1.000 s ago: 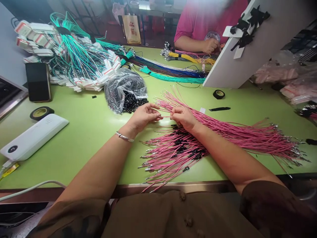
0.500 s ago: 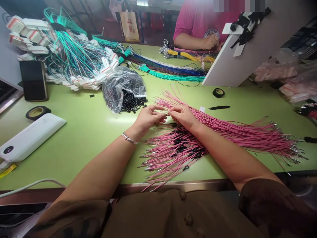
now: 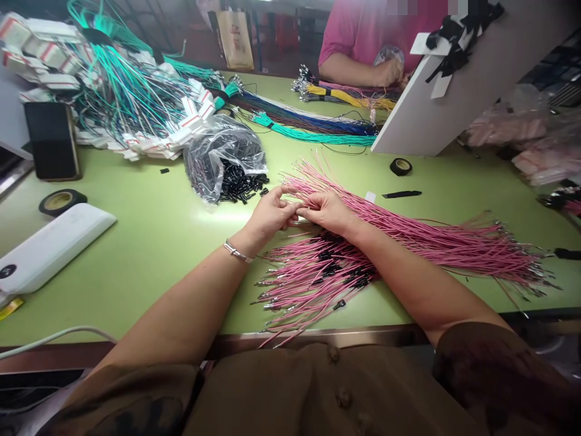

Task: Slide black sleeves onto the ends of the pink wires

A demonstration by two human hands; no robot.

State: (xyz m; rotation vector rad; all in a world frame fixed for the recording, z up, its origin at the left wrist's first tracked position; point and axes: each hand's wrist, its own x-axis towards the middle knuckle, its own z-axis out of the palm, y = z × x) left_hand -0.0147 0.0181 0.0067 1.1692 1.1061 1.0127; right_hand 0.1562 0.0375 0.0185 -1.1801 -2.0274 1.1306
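My left hand [image 3: 271, 213] and my right hand [image 3: 327, 211] meet fingertip to fingertip above the green table [image 3: 149, 242], both pinched on one pink wire [image 3: 303, 211]. A long sheaf of pink wires [image 3: 431, 239] runs from under my right hand to the right edge. A second fan of pink wires with small black sleeves [image 3: 318, 275] lies under my right forearm, near the front edge. A clear bag of black sleeves [image 3: 222, 160] sits just beyond my left hand, some spilled out.
Teal wires with white tags [image 3: 118, 97] are piled at back left. A black phone [image 3: 52, 142], a tape roll [image 3: 61, 201] and a white power bank [image 3: 49, 242] lie left. A person in pink [image 3: 376, 42] works opposite, beside a tilted white board [image 3: 454, 91] and small tape roll [image 3: 401, 166].
My two hands have closed the gap between them along the pink wire and now touch. The view has shifted slightly.
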